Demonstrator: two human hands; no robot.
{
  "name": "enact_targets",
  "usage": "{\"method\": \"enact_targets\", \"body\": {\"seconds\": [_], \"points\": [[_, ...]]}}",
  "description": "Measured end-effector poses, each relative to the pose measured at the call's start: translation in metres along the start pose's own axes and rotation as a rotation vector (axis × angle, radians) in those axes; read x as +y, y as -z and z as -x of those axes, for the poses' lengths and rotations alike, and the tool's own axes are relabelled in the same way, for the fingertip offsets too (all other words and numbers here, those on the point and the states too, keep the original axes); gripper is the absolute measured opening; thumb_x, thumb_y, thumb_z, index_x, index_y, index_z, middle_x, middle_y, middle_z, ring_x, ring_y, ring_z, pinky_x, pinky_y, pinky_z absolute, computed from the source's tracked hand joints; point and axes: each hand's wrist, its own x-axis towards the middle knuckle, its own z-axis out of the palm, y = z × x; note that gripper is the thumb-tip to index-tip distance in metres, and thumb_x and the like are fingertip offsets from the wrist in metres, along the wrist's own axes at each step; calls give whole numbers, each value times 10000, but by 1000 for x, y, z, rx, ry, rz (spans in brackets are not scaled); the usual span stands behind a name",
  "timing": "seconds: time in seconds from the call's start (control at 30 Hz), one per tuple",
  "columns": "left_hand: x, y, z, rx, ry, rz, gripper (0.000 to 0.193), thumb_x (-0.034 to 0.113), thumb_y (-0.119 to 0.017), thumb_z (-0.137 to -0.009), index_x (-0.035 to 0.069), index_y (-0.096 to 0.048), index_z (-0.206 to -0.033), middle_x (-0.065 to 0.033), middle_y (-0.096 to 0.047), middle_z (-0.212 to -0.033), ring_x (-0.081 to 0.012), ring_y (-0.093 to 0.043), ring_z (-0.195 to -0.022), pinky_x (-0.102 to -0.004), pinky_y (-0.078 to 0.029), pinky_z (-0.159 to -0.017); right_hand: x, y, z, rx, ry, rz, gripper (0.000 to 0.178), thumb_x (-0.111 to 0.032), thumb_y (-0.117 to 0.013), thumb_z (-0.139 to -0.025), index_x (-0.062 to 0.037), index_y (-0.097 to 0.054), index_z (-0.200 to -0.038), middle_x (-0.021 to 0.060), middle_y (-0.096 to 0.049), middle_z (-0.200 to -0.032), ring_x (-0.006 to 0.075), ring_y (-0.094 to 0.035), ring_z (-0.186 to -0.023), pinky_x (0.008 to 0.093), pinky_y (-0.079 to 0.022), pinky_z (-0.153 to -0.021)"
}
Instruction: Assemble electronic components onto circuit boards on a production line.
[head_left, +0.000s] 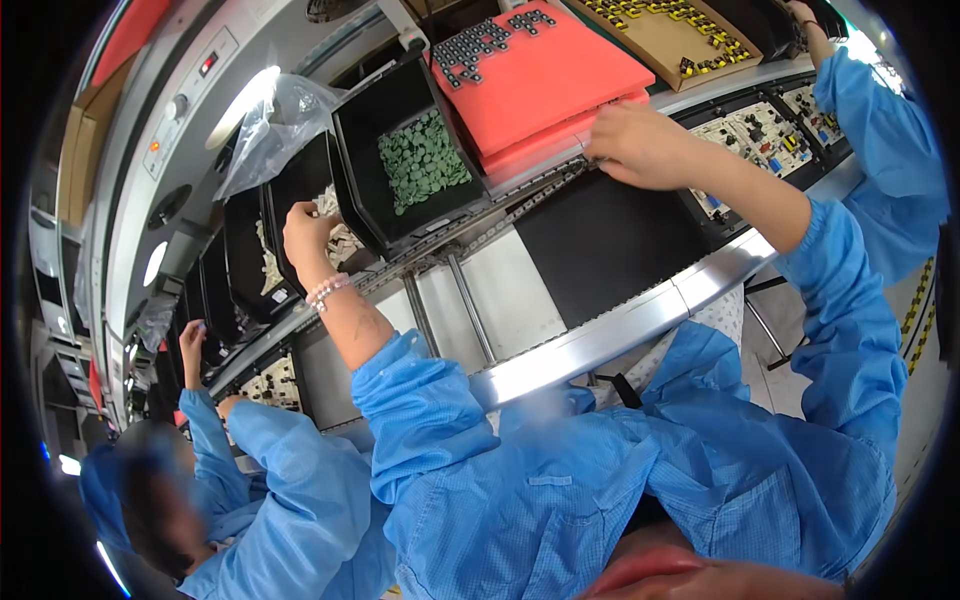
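Note:
My left hand point(308, 238), a beaded bracelet at its wrist, reaches into a black bin of small white parts point(345, 246). Its fingers are bent together, and whatever lies between them is hidden. My right hand point(645, 146) is at the front edge of a stack of red foam sheets point(545, 85), above the conveyor rail. Those fingers curl downward and closed; I cannot make out what they hold. Small dark parts point(490, 45) stand in rows on the foam. Between my hands is a black bin point(400, 95) with green disc-shaped parts point(424, 162).
A cardboard tray point(655, 38) holds yellow-and-black components at the back. Circuit boards point(755, 140) sit on the line at right, beside a black panel point(610, 240). A metal rail point(590, 335) runs before me. Co-workers in blue work at left point(290, 470) and right point(880, 150).

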Motion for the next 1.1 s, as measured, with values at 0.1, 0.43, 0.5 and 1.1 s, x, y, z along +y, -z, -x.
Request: {"method": "enact_targets", "body": {"seconds": [0.1, 0.43, 0.5, 1.1], "points": [[6, 35, 10, 75, -153, 236, 454, 111, -801, -677, 35, -662, -1102, -146, -689, -1034, -238, -682, -882, -339, -528, -776, 19, -7, -43, 34, -156, 2, 168, -134, -600, -802, -50, -633, -944, 107, -602, -994, 292, -559, -1022, 431, -454, -869], [5, 67, 105, -109, -288, 1235, 376, -41, -569, -905, -62, -504, -1274, -130, -594, -1146, -263, -636, -1055, -322, -540, -894, 53, -85, -156, 374, -504, 59, 271, -136, -588, -822, -33, -604, -1072, 131, -641, -1001, 320, -595, -1034, 476, -472, -878], [1, 66, 117, -152, -206, 1368, 352, -13, -534, -942, -79, -481, -1284, -126, -586, -1123, -282, -634, -1072, -337, -545, -920, 47, -86, -172, 372, -523, 43, 242, -141, -572, -829, -35, -620, -1040, 143, -652, -1011, 332, -605, -1024, 475, -483, -876], [-39, -1, 147, -659, -39, 1644, 317, 54, -528, -935, 13, -545, -1249, -113, -617, -954, -239, -687, -833, -321, -586, -735, 12, -113, -183, 47, -302, -112, 451, -101, -530, -851, -38, -537, -1298, 171, -624, -1199, 281, -617, -1040, 362, -461, -915]]}}
